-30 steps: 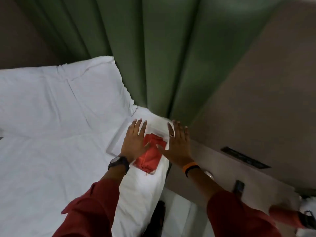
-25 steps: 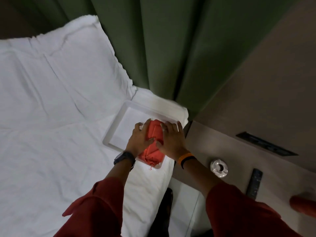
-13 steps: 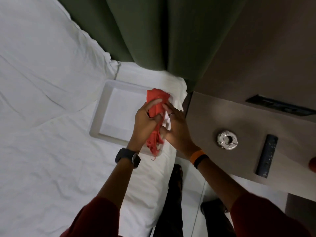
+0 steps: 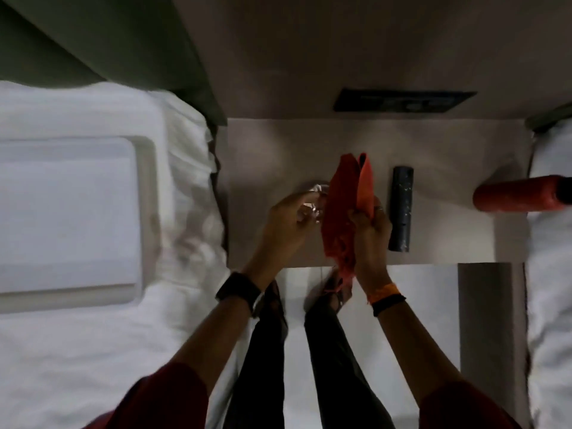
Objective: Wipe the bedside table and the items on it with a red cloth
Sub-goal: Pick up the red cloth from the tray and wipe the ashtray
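Observation:
The beige bedside table lies straight below me between two beds. My right hand grips the red cloth, which stands up folded above the tabletop. My left hand is closed around the shiny glass ashtray at the table's middle, right beside the cloth. A dark remote control lies lengthwise just right of my right hand. A red cylinder-shaped object rests at the table's right edge.
A white tray sits on the white bed to the left. A green curtain hangs at the upper left. A dark switch panel is set in the wall behind the table. A second white bed borders the right side.
The cloth was lifted out of the white tray on the bed and carried right over the bedside table. My left hand let go of it and closed on the ashtray.

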`<move>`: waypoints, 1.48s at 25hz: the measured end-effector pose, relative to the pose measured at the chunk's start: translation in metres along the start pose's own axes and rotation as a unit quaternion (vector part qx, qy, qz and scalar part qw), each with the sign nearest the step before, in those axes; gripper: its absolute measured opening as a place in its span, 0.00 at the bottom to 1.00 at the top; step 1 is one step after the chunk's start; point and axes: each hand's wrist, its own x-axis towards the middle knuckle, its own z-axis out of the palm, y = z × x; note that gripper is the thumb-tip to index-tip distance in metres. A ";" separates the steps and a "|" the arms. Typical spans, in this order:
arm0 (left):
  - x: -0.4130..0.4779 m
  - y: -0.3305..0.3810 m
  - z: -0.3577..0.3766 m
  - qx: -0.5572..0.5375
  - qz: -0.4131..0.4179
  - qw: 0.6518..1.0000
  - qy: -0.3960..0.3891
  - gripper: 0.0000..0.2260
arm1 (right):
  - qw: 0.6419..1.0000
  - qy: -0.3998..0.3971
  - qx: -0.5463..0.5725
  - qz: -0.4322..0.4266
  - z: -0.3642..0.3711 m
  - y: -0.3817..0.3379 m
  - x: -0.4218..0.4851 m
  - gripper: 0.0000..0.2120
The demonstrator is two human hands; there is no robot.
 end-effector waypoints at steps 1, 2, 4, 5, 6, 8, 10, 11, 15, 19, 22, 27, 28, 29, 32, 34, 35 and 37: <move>0.015 -0.021 0.014 0.063 0.018 0.998 0.004 0.17 | 0.999 0.018 -0.021 -0.021 -0.010 0.017 0.016 0.19; 0.031 -0.040 0.023 0.132 0.039 0.990 -0.008 0.19 | 0.997 0.026 -0.046 -0.052 -0.016 0.032 0.031 0.21; 0.064 -0.075 0.041 0.265 0.049 0.961 -0.064 0.29 | 0.983 0.000 -0.131 -0.125 -0.021 0.064 0.058 0.26; 0.077 -0.089 0.046 0.315 0.056 0.943 -0.092 0.34 | 0.962 -0.040 -0.210 -0.172 -0.020 0.081 0.068 0.28; 0.087 -0.100 0.053 0.354 0.066 0.927 -0.108 0.36 | 0.925 -0.086 -0.304 -0.210 -0.017 0.098 0.073 0.30; 0.098 -0.114 0.066 0.391 0.079 0.911 -0.108 0.34 | 0.862 -0.138 -0.426 -0.238 -0.011 0.128 0.072 0.33; 0.099 -0.126 0.071 0.386 0.071 0.915 -0.093 0.28 | 0.843 -0.127 -0.457 -0.255 -0.003 0.141 0.077 0.33; 0.099 -0.127 0.071 0.371 0.078 0.922 -0.082 0.24 | 0.835 -0.115 -0.466 -0.269 0.007 0.138 0.089 0.32; 0.098 -0.121 0.066 0.300 0.110 0.946 -0.048 0.25 | 0.815 -0.092 -0.490 -0.295 0.033 0.114 0.134 0.29; 0.093 -0.118 0.062 0.282 0.068 0.953 -0.089 0.36 | 0.815 -0.127 -0.472 -0.312 -0.018 0.159 0.072 0.28; 0.091 -0.122 0.059 0.240 0.020 0.967 -0.085 0.32 | 0.814 -0.112 -0.477 -0.312 -0.004 0.158 0.083 0.29; 0.095 -0.119 0.069 0.259 0.044 0.964 -0.040 0.26 | 0.826 -0.066 -0.469 -0.305 0.020 0.140 0.108 0.29; 0.091 -0.117 0.069 0.227 0.040 0.973 -0.022 0.29 | 0.829 -0.081 -0.461 -0.307 0.008 0.148 0.091 0.29; 0.088 -0.117 0.068 0.209 0.044 0.977 -0.013 0.31 | 0.838 -0.098 -0.447 -0.296 -0.002 0.158 0.070 0.28; 0.062 -0.121 0.080 0.236 -0.004 0.972 0.008 0.28 | 0.878 -0.126 -0.391 -0.246 -0.013 0.171 0.038 0.28; 0.032 -0.117 0.107 0.284 -0.066 0.954 0.070 0.29 | 0.884 -0.115 -0.383 -0.243 -0.009 0.162 0.057 0.28; 0.017 -0.113 0.122 0.303 -0.088 0.944 0.093 0.30 | 0.883 -0.108 -0.385 -0.244 -0.009 0.154 0.071 0.28; 0.000 -0.108 0.132 0.293 -0.089 0.946 0.108 0.33 | 0.881 -0.110 -0.388 -0.249 -0.015 0.137 0.103 0.29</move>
